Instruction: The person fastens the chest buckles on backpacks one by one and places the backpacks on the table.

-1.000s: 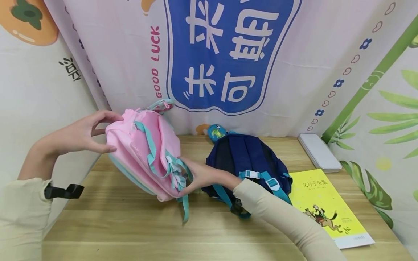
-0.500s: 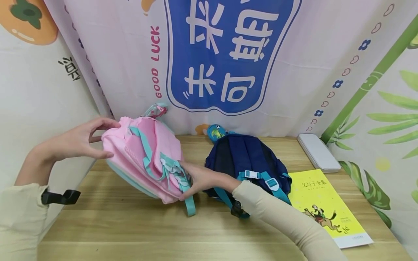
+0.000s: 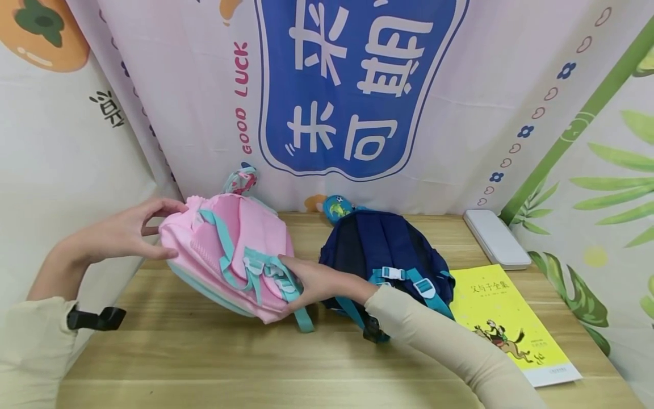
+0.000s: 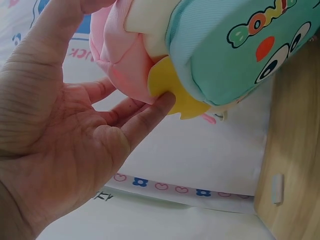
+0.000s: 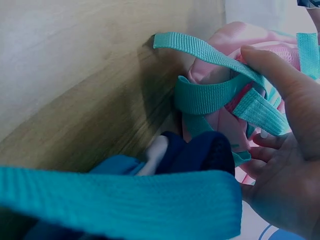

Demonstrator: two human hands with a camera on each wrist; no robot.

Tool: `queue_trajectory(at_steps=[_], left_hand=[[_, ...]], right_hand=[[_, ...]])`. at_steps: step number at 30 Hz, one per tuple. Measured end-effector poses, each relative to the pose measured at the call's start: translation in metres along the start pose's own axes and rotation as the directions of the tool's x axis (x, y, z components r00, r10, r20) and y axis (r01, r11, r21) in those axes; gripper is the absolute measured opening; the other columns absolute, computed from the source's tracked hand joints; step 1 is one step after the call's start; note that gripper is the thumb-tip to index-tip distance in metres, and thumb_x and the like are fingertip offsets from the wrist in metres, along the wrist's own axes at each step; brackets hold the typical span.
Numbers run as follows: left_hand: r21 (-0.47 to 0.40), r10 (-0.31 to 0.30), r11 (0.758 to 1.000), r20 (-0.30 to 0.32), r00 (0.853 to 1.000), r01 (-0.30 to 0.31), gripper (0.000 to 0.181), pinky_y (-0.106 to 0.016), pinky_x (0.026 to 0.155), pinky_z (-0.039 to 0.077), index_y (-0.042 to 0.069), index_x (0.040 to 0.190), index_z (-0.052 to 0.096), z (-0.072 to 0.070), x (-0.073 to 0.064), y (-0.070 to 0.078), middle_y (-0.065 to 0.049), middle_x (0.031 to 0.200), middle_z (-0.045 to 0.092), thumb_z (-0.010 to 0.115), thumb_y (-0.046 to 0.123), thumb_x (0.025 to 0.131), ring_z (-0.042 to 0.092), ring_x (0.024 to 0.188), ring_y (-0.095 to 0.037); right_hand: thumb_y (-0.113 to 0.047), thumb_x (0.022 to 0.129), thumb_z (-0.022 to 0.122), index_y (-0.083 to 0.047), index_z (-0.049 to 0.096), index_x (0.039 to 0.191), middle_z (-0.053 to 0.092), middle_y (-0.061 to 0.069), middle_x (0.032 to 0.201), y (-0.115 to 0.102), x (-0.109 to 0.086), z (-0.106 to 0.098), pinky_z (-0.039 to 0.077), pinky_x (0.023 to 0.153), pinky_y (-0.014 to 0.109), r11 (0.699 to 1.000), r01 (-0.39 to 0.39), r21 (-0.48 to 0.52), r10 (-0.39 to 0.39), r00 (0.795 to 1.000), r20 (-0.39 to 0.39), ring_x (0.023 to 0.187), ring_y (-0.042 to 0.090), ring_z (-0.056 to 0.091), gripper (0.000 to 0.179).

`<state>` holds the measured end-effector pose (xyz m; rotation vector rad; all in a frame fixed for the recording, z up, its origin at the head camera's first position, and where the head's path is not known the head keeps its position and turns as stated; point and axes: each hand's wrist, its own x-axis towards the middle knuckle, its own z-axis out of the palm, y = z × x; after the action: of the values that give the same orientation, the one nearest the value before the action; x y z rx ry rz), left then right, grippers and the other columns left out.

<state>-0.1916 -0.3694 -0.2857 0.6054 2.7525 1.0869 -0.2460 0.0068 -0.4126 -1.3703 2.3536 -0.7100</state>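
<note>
A pink child's backpack [image 3: 263, 230] with teal straps [image 3: 225, 238] is held tilted over the left of the table, its strap side facing up. My left hand [image 3: 120, 230] grips its left end between thumb and fingers. In the left wrist view those fingers lie along the pink fabric and a yellow felt piece [image 4: 175, 85], beside a teal front with printed eyes. My right hand [image 3: 319, 284] holds the lower right side, thumb and fingers around the strap area. In the right wrist view loose teal webbing [image 5: 205, 97] dangles by the thumb. A small patterned pouch [image 3: 241, 180] hangs behind the bag.
Close to my right wrist lies a navy backpack [image 3: 385, 238] with blue straps and a small round blue pouch [image 3: 338, 208]. A yellow book [image 3: 498, 312] and a white box-shaped device [image 3: 497, 238] lie further right. Printed cloth [image 3: 460, 130] hangs behind the wooden table [image 3: 214, 363].
Both hands have lowered the pink backpack toward the table, tipping it flatter. Its pouch has sunk and shifted slightly left. The navy backpack and the book stay put.
</note>
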Motion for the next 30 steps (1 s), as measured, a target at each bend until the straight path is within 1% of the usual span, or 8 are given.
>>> queue_trajectory(at_steps=[5, 9, 11, 15, 19, 22, 30], left_hand=[[-0.021, 0.012, 1.0, 0.005, 1.0, -0.012, 0.071, -0.016, 0.089, 0.053, 0.012, 0.141, 0.044, 0.005, -0.001, -0.005, -0.003, 0.139, 0.044, 0.082, 0.003, 0.081, 0.056, 0.115, 0.005], [-0.003, 0.018, 1.0, 0.007, 1.0, -0.018, 0.071, -0.014, 0.091, 0.051, 0.013, 0.14, 0.045, 0.009, -0.002, -0.011, -0.003, 0.138, 0.047, 0.083, 0.006, 0.081, 0.054, 0.117, 0.005], [0.007, 0.022, 1.0, 0.008, 1.0, -0.022, 0.071, -0.013, 0.092, 0.05, 0.014, 0.14, 0.046, 0.011, -0.003, -0.014, -0.002, 0.137, 0.049, 0.083, 0.007, 0.08, 0.052, 0.118, 0.004], [0.011, 0.034, 0.999, 0.016, 0.999, -0.034, 0.07, -0.013, 0.094, 0.048, 0.012, 0.14, 0.046, 0.016, -0.004, -0.02, 0.0, 0.135, 0.051, 0.083, 0.007, 0.081, 0.05, 0.118, 0.002], [0.001, 0.03, 1.0, 0.03, 0.999, -0.03, 0.071, -0.013, 0.093, 0.047, 0.009, 0.141, 0.044, 0.02, -0.005, -0.027, -0.002, 0.135, 0.049, 0.082, 0.007, 0.081, 0.049, 0.117, 0.002], [-0.017, 0.023, 1.0, 0.029, 0.999, -0.022, 0.072, -0.014, 0.092, 0.049, 0.007, 0.141, 0.043, 0.022, -0.006, -0.032, -0.003, 0.135, 0.048, 0.082, 0.006, 0.08, 0.049, 0.116, 0.003], [-0.045, -0.004, 0.999, 0.045, 0.999, 0.006, 0.076, -0.018, 0.088, 0.052, 0.005, 0.142, 0.041, 0.025, -0.011, -0.045, -0.004, 0.135, 0.047, 0.083, 0.004, 0.079, 0.05, 0.114, 0.005]], right_hand=[[-0.043, 0.081, 0.084, -0.008, 0.014, 0.163, 0.025, 0.01, 0.168, -0.001, -0.003, 0.0, 0.035, 0.121, 0.032, 1.0, -0.008, -0.016, 0.008, 1.0, -0.004, 0.152, 0.019, 0.033, 0.113], [-0.043, 0.081, 0.085, -0.008, 0.014, 0.163, 0.025, 0.01, 0.169, 0.0, -0.005, 0.001, 0.035, 0.121, 0.032, 1.0, -0.017, -0.019, 0.017, 1.0, -0.005, 0.152, 0.019, 0.032, 0.114], [-0.044, 0.081, 0.085, -0.008, 0.014, 0.163, 0.023, 0.01, 0.169, 0.001, -0.006, 0.001, 0.034, 0.122, 0.033, 1.0, -0.022, -0.02, 0.021, 1.0, -0.004, 0.153, 0.019, 0.03, 0.114], [-0.045, 0.081, 0.084, -0.009, 0.015, 0.163, 0.02, 0.01, 0.17, 0.003, -0.008, 0.003, 0.031, 0.123, 0.034, 0.999, -0.033, -0.018, 0.033, 0.999, 0.001, 0.156, 0.019, 0.025, 0.113], [-0.047, 0.081, 0.084, -0.01, 0.016, 0.164, 0.02, 0.009, 0.17, 0.003, -0.01, 0.004, 0.031, 0.123, 0.035, 0.998, -0.05, -0.038, 0.05, 0.999, 0.004, 0.157, 0.02, 0.023, 0.113], [-0.048, 0.081, 0.083, -0.01, 0.017, 0.163, 0.02, 0.008, 0.17, 0.002, -0.01, 0.004, 0.03, 0.124, 0.035, 0.997, -0.055, -0.054, 0.056, 0.998, 0.005, 0.157, 0.02, 0.023, 0.113], [-0.048, 0.08, 0.084, -0.012, 0.022, 0.162, 0.022, 0.007, 0.17, -0.001, -0.011, 0.003, 0.03, 0.124, 0.034, 0.995, -0.065, -0.074, 0.066, 0.998, 0.006, 0.156, 0.019, 0.024, 0.109]])
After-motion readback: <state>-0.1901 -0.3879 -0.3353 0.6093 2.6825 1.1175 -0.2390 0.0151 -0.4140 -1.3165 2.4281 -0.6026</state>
